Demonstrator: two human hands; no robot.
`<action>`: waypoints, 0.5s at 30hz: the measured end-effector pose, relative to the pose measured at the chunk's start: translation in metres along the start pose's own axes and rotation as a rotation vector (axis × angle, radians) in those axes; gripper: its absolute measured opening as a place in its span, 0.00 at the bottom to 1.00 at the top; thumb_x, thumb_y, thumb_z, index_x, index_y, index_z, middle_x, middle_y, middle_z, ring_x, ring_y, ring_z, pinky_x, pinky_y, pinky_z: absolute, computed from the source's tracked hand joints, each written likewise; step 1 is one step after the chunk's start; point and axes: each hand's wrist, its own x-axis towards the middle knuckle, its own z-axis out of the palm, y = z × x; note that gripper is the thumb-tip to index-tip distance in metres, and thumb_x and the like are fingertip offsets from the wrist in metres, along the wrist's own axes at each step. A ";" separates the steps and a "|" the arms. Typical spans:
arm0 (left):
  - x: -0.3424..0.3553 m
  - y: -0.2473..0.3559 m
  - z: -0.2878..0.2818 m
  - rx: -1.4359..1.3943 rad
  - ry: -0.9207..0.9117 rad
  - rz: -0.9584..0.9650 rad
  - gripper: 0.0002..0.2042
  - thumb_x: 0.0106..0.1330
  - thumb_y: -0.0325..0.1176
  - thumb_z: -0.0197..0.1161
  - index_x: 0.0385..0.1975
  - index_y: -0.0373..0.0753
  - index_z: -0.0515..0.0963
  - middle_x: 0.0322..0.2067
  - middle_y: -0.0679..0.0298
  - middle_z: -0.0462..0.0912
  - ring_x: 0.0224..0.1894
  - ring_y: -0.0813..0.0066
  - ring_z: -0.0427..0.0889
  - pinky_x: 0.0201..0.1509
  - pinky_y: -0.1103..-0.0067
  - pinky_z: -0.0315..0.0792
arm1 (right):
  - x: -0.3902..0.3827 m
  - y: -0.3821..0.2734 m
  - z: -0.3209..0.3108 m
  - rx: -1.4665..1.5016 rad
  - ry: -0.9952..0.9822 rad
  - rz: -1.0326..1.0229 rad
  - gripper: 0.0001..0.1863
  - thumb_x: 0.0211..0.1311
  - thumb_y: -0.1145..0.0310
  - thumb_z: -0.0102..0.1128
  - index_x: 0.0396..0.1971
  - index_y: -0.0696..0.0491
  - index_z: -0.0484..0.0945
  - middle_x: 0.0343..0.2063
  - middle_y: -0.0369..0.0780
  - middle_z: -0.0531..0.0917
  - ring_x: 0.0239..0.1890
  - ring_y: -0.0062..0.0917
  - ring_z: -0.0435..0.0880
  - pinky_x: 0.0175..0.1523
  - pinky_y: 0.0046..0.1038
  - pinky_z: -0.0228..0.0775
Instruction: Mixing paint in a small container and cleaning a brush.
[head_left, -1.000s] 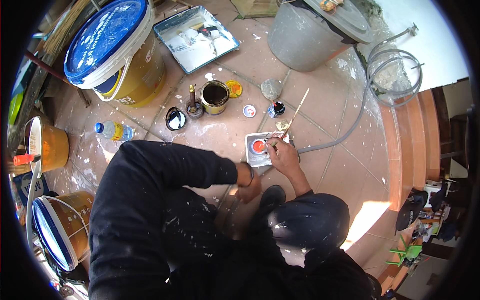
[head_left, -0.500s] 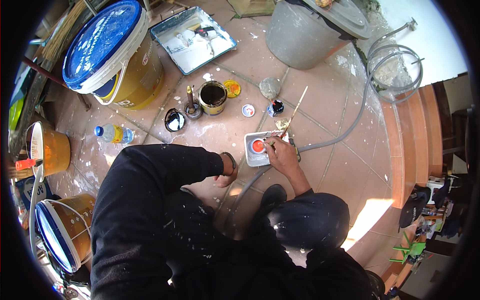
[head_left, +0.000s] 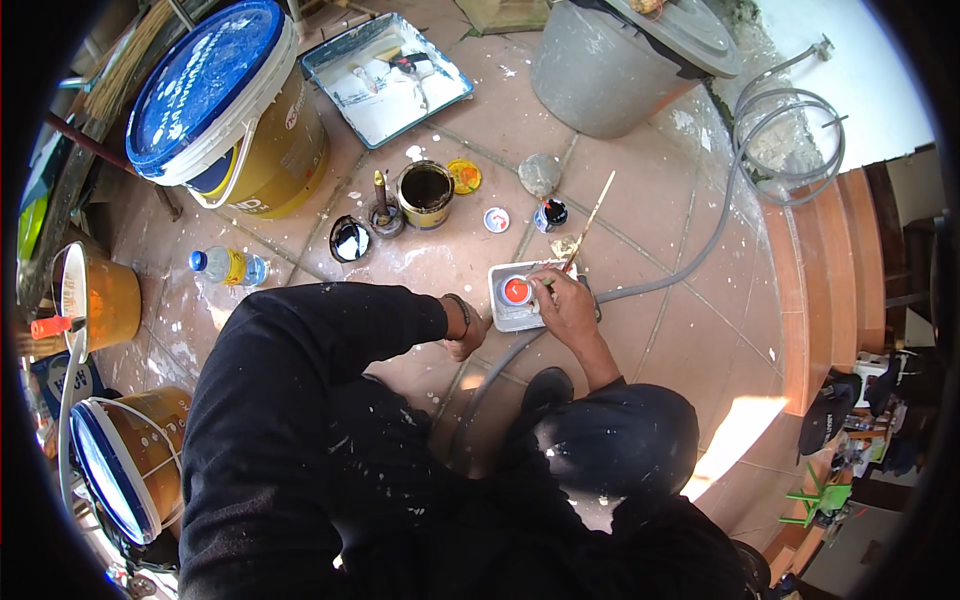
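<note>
My right hand [head_left: 573, 312] grips a thin long-handled brush [head_left: 600, 200] over a small can of red paint [head_left: 514, 293], which sits in a white paint-smeared tray [head_left: 506, 319]. My left hand [head_left: 465, 338] is low, just left of that tray, with curled fingers partly hidden; I cannot make out what, if anything, is in them. Beyond them on the tiles stand an open dark-filled tin [head_left: 424, 200], a brush upright in a container [head_left: 385, 222], a dark lid [head_left: 350, 239], a small dark paint can [head_left: 550, 218], a white lid [head_left: 496, 220] and a yellow-stained lid [head_left: 465, 177].
A yellow bucket [head_left: 270, 140], roller tray [head_left: 362, 125] and grey bin [head_left: 590, 80] stand at the back. A water bottle [head_left: 229, 266], orange bucket [head_left: 110, 305] and another bucket [head_left: 160, 450] are left. A grey hose [head_left: 680, 275] crosses the tiles toward brick steps [head_left: 820, 290].
My left hand, blurred and lower a second ago, has shifted up and left, then slightly right toward the white tray. My right hand stays on the brush at the red paint.
</note>
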 end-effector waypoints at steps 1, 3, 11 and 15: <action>-0.003 0.001 -0.002 0.007 0.007 -0.003 0.56 0.57 0.40 0.69 0.75 0.28 0.32 0.41 0.42 0.85 0.45 0.48 0.85 0.47 0.61 0.77 | 0.000 -0.001 -0.001 -0.002 0.002 0.000 0.09 0.69 0.65 0.59 0.39 0.53 0.83 0.35 0.45 0.86 0.38 0.42 0.86 0.42 0.38 0.77; -0.007 0.002 -0.005 0.013 0.015 -0.008 0.57 0.57 0.40 0.69 0.74 0.27 0.31 0.40 0.42 0.85 0.45 0.48 0.85 0.47 0.61 0.77 | 0.001 -0.002 -0.003 0.009 -0.023 0.094 0.09 0.68 0.65 0.60 0.40 0.53 0.83 0.34 0.45 0.86 0.38 0.42 0.86 0.42 0.38 0.77; -0.015 -0.002 -0.012 0.010 0.072 -0.038 0.58 0.57 0.37 0.69 0.74 0.26 0.28 0.39 0.43 0.85 0.44 0.47 0.85 0.46 0.61 0.77 | 0.000 0.001 -0.001 -0.042 -0.008 -0.005 0.09 0.69 0.65 0.59 0.40 0.53 0.83 0.36 0.44 0.86 0.37 0.41 0.86 0.42 0.38 0.77; -0.006 -0.009 -0.016 0.049 0.052 -0.047 0.55 0.57 0.37 0.69 0.75 0.27 0.33 0.43 0.43 0.85 0.47 0.48 0.85 0.50 0.61 0.77 | -0.001 0.004 0.002 0.011 -0.169 0.131 0.09 0.69 0.64 0.59 0.39 0.53 0.83 0.36 0.44 0.86 0.37 0.41 0.86 0.42 0.38 0.77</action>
